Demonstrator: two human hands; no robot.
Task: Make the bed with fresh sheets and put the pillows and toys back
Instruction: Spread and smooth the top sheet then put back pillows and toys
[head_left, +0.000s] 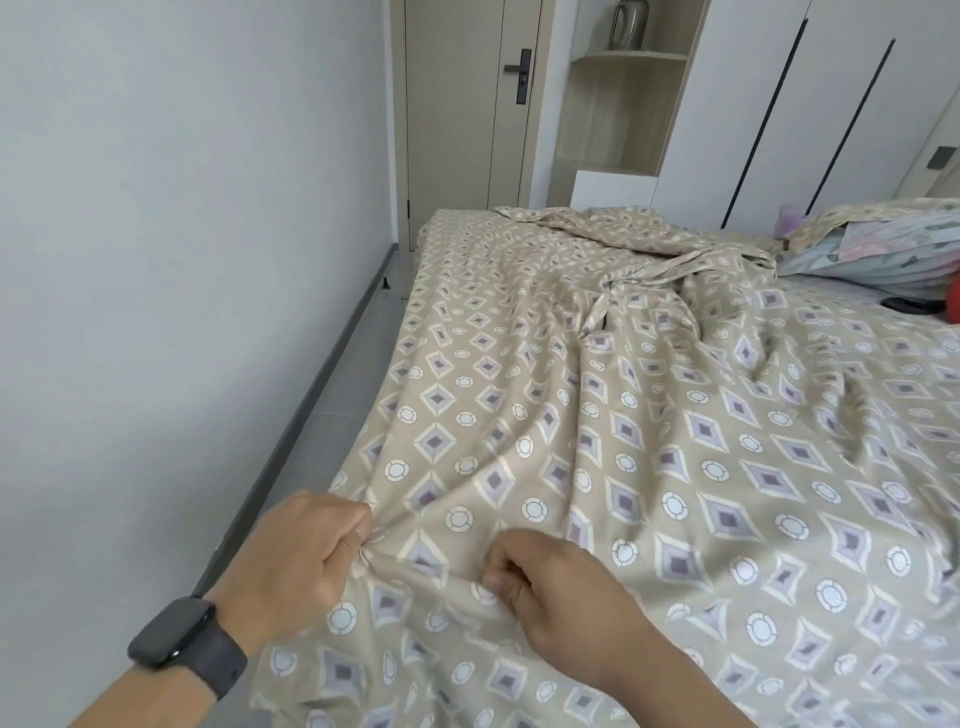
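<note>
My left hand (306, 553) is curled tight around a bunch of the beige patterned sheet (649, 441) at the bed's near left edge, and my right hand (550, 587) pinches a fold of the same sheet just beside it. One dark smartwatch (182, 636) sits on my left wrist. The one sheet lies wrinkled across the mattress, twisted into a ridge near the far end. At the far right lies one heap of bedding (883, 249), floral fabric under a piece in the sheet's pattern. Beside it one purple toy (789, 215) peeks out, and one orange thing (951, 304) shows at the frame's edge. Beyond the bed stand one closed door (467, 104) and one shelf niche holding one kettle (629, 23).
</note>
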